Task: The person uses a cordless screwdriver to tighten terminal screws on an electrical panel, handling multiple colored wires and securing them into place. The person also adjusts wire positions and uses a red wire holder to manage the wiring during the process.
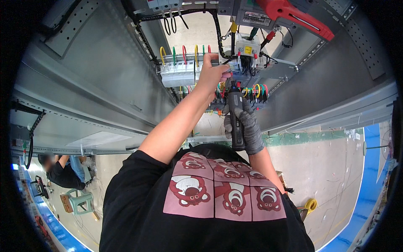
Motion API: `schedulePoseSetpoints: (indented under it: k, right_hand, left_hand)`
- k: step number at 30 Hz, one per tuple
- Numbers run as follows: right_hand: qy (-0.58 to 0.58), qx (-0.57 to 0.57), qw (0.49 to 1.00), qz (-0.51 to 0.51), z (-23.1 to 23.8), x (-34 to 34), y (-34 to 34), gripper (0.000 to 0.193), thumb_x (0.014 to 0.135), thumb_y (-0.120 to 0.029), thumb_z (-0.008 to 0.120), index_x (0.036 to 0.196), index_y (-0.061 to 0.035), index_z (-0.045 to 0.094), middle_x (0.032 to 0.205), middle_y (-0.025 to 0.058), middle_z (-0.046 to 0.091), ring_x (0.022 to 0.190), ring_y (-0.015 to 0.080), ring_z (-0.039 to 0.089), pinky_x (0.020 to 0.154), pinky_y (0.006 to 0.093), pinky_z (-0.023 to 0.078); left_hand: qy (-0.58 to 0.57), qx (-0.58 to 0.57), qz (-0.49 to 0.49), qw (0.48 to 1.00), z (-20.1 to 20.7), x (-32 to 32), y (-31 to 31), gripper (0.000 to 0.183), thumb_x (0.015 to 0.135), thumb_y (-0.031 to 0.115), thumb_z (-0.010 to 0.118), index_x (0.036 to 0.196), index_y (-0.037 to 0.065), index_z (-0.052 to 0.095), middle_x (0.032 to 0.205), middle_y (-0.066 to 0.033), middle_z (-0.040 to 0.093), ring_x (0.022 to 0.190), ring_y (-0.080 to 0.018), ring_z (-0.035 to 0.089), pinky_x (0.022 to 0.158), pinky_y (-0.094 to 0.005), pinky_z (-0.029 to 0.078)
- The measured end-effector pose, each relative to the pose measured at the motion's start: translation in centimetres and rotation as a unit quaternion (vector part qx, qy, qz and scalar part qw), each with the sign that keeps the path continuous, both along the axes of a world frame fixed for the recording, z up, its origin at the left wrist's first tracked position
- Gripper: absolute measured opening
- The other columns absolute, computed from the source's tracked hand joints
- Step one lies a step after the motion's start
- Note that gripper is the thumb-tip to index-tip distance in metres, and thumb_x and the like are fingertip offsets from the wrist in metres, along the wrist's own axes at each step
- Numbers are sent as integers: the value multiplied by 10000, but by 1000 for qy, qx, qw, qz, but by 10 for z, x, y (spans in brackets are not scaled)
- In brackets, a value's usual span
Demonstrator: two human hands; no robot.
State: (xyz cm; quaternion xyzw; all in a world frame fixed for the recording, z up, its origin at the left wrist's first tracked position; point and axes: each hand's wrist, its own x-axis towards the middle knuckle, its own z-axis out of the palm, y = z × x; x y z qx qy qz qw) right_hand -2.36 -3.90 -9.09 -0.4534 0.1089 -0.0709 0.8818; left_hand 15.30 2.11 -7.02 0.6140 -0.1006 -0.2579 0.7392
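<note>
The gloved right hand [245,126] was clenched round the mid-body of a rigid, seemingly moderately heavy electric screwdriver [236,115], tip raised to the terminal blocks [247,93], while the bare left hand [213,73] pinched light, flexible wiring [233,65] there.

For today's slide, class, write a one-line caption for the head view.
Gloved right hand drives a black electric screwdriver into cabinet terminals while the bare left hand steadies the wiring.
</note>
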Motion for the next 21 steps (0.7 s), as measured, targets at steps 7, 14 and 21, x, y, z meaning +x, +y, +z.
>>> schedulePoseSetpoints:
  k: [7, 14, 21]
  right_hand:
    - [39, -53, 998, -5, 6, 42, -18, 239, 953, -231, 554, 1091, -37, 547, 695, 93, 607, 536, 170, 620, 426, 296, 534]
    - [48, -68, 996, -22, 7, 48, -18, 241, 938, -146, 531, 1164, -69, 499, 729, 93, 607, 540, 192, 615, 425, 314, 527]
    - [44, -6, 998, 35, -2, 51, -25, 249, 950, -191, 554, 1168, -78, 515, 717, 79, 602, 536, 181, 604, 425, 318, 524]
  left_hand:
    - [-65, 25, -52, 996, 4, 2, 11, 382, 947, 145, 635, 1237, 29, 414, 1004, -132, 638, 892, -188, 686, 725, -287, 532]
    - [-137, 131, -147, 971, -8, 24, 40, 159, 974, 133, 552, 1051, -5, 563, 961, -67, 651, 841, -141, 668, 709, -269, 519]
    - [72, -17, -171, 982, -20, 14, 45, 269, 979, 236, 580, 1144, 24, 568, 972, -48, 655, 791, -108, 628, 702, -270, 525]
